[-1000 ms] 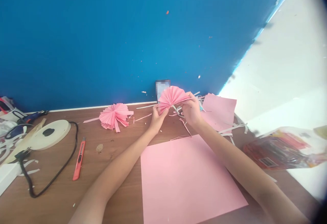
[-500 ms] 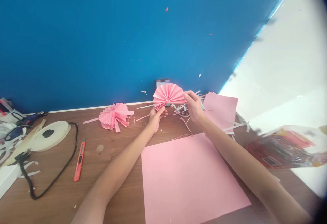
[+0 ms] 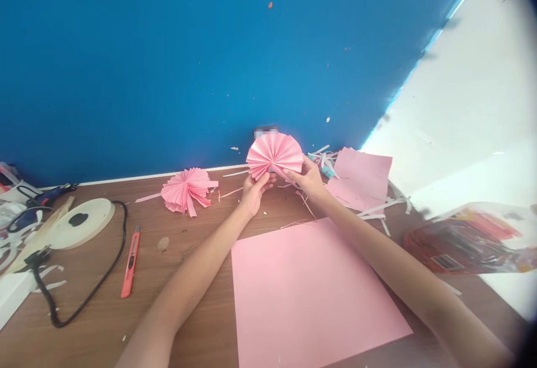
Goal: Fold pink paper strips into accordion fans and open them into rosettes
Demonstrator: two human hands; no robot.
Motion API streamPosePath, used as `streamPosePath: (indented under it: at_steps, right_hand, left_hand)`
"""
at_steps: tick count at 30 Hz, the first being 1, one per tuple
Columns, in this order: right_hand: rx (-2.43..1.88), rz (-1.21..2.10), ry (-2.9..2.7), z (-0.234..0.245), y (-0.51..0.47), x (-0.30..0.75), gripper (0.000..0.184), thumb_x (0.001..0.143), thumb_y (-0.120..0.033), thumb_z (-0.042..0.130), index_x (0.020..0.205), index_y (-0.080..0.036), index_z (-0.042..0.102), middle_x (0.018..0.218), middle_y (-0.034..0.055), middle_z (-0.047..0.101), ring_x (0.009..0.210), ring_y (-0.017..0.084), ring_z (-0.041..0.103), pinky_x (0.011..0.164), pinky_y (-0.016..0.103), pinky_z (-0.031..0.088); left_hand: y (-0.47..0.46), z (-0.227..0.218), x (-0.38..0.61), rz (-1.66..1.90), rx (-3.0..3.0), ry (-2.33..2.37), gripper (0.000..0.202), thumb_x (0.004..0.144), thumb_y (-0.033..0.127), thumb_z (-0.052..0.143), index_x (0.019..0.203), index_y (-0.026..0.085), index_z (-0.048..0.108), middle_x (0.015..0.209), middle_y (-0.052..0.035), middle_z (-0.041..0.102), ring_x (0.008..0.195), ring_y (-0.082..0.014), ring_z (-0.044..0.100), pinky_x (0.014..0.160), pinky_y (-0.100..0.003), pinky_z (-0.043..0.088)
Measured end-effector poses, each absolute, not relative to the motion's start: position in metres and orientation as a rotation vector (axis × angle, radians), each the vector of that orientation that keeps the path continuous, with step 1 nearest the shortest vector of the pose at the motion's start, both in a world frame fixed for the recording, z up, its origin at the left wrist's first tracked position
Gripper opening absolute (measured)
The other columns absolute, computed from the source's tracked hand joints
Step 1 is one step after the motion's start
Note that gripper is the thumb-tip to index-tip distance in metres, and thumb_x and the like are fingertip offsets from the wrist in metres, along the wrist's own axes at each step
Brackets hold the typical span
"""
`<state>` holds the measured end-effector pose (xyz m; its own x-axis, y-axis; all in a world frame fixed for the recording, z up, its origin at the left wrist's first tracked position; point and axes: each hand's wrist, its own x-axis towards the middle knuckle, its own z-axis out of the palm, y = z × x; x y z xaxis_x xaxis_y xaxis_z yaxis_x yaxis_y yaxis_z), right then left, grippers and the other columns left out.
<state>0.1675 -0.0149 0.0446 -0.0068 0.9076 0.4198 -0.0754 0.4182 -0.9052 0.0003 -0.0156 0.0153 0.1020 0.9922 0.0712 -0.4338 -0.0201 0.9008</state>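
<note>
A pleated pink paper fan (image 3: 274, 151), spread past a half circle, is held up between my two hands near the blue wall. My left hand (image 3: 254, 193) pinches it from below, near the point where the folds meet. At its lower right edge, my right hand (image 3: 309, 177) grips the paper between thumb and fingers. Below the hands lies a large flat sheet of pink paper (image 3: 310, 295). Left of them, a finished-looking pleated pink rosette (image 3: 187, 190) with paper strips sticking out rests on the table.
A red utility knife (image 3: 131, 264) lies to the left, beside a black power cable (image 3: 90, 301) and a cream roll of tape or ribbon (image 3: 86, 222). Smaller pink sheets (image 3: 363, 178) and white strips lie at the back right, near a clear plastic package (image 3: 470, 245).
The fan has opened wider and rounder. My right hand has moved a little left and down along its edge, while my left hand keeps its hold at the base.
</note>
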Motion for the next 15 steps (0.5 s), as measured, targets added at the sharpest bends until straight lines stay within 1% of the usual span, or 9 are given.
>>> streamPosePath:
  at_steps: [2, 5, 10, 15]
  right_hand:
    - [-0.879, 0.923, -1.344, 0.038, -0.016, 0.165, 0.041, 0.067, -0.035, 0.076, 0.102, -0.018, 0.062, 0.099, 0.0064, 0.069, 0.088, 0.022, 0.064, 0.08, 0.038, 0.052]
    - [-0.902, 0.92, -1.334, 0.031, -0.017, 0.16, 0.038, 0.066, -0.035, 0.077, 0.098, -0.017, 0.065, 0.099, 0.0082, 0.07, 0.089, 0.023, 0.064, 0.081, 0.039, 0.052]
    - [-0.899, 0.914, -1.244, 0.027, -0.021, 0.154, 0.039, 0.065, -0.033, 0.077, 0.098, -0.016, 0.066, 0.101, 0.0092, 0.07, 0.09, 0.023, 0.065, 0.083, 0.038, 0.051]
    - [-0.892, 0.968, -1.254, 0.027, -0.023, 0.15, 0.041, 0.062, -0.035, 0.079, 0.097, -0.015, 0.068, 0.101, 0.0092, 0.07, 0.091, 0.023, 0.065, 0.084, 0.037, 0.051]
  left_hand:
    - [-0.017, 0.016, 0.002, 1.338, 1.004, 0.769, 0.038, 0.07, 0.037, 0.073, 0.1, 0.017, 0.06, 0.099, -0.0074, 0.068, 0.084, -0.0162, 0.066, 0.073, -0.029, 0.05]
    - [-0.017, 0.015, 0.004, 1.35, 1.023, 0.78, 0.041, 0.068, 0.035, 0.075, 0.101, 0.018, 0.06, 0.103, -0.0067, 0.067, 0.086, -0.0166, 0.065, 0.074, -0.03, 0.051]
    - [-0.017, 0.015, 0.004, 1.341, 0.986, 0.769, 0.042, 0.065, 0.033, 0.077, 0.101, 0.017, 0.061, 0.103, -0.0059, 0.067, 0.087, -0.0155, 0.063, 0.076, -0.029, 0.05]
    - [-0.019, 0.016, 0.006, 1.328, 0.949, 0.703, 0.043, 0.066, 0.031, 0.077, 0.104, 0.017, 0.061, 0.102, -0.0056, 0.067, 0.086, -0.0143, 0.063, 0.072, -0.026, 0.048]
